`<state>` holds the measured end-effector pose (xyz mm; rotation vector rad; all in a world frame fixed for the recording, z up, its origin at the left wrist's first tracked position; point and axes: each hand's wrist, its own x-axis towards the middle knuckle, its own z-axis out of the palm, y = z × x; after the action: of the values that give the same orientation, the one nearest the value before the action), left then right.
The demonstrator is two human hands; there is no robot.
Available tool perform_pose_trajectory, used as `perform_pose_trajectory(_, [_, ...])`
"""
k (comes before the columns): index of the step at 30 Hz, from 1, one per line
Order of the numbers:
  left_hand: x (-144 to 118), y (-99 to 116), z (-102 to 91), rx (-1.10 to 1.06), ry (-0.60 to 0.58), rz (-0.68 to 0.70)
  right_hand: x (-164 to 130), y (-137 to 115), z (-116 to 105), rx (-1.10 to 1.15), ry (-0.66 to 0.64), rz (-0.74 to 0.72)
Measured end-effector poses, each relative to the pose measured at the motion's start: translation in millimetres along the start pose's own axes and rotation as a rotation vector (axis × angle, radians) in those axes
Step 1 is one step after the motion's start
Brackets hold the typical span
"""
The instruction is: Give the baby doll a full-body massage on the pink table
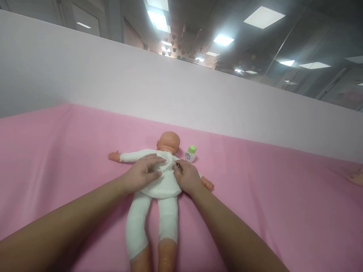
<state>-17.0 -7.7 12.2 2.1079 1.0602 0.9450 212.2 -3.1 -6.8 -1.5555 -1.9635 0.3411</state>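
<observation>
A baby doll [169, 140] lies face down on the pink sheet, the back of its bald head toward the far wall. It wears a white top [164, 189] and white leggings [168, 221], with its arms spread to both sides. My left hand [143, 172] rests on the left of the doll's back, fingers and thumb apart. On the other side, my right hand [188, 176] has its fingers bent in a pinch at the edge of the top, where the fabric is bunched. Its fingertips are partly hidden. Just beyond that hand stands a small clear bottle [190, 155] with a green cap.
A pink sheet [244, 200] with soft creases covers the surface. Behind it runs a low white wall [170, 90], with glass and reflected ceiling lights above. At the far right edge, part of a skin-toned object [356, 177] shows; I cannot make out what it is.
</observation>
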Motion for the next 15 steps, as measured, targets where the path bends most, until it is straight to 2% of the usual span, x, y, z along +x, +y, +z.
perform_pose_trajectory(4, [1, 0, -1.2, -0.088, 0.069, -0.052, -1, -1, -2, 0.004, -0.014, 0.008])
perform_pose_trajectory(10, [-2, 10, -6.2, 0.182, 0.098, 0.031, -1, -1, -2, 0.003, -0.014, 0.008])
perform_pose_trajectory(15, [-3, 17, -6.8, 0.349, 0.058, 0.064, 0, -1, -2, 0.008, -0.016, 0.01])
